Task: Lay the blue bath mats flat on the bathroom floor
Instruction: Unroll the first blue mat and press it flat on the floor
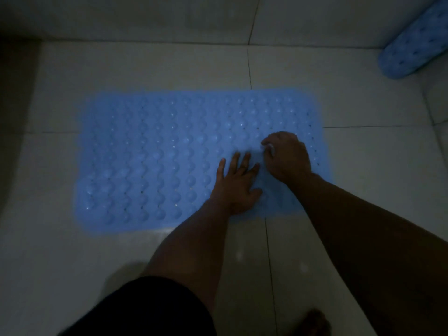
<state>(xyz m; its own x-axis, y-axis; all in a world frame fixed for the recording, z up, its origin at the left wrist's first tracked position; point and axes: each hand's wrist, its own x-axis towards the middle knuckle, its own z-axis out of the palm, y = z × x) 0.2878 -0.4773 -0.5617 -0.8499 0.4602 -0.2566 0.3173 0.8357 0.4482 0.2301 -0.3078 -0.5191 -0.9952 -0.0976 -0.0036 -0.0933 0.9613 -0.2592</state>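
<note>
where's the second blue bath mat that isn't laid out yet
In the head view, the second blue bumpy rubber bath mat is at the far upper right, apparently rolled, by the wall, apart from the flat blue mat spread mid-floor.

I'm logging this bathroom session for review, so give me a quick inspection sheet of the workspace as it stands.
Surface: pale tiled floor, dimly lit, dark grout lines.
Job's things: blue bath mat spread flat on the floor; second blue mat rolled up, far right corner.
Clutter: nothing seen.
Grippers: left hand pressed flat on the mat, fingers spread; right hand on the mat with fingers curled, whether it pinches the mat cannot be told.
Cables: nothing seen.
Surroundings: wall base beyond the mat; the person's foot at the bottom edge.
</note>
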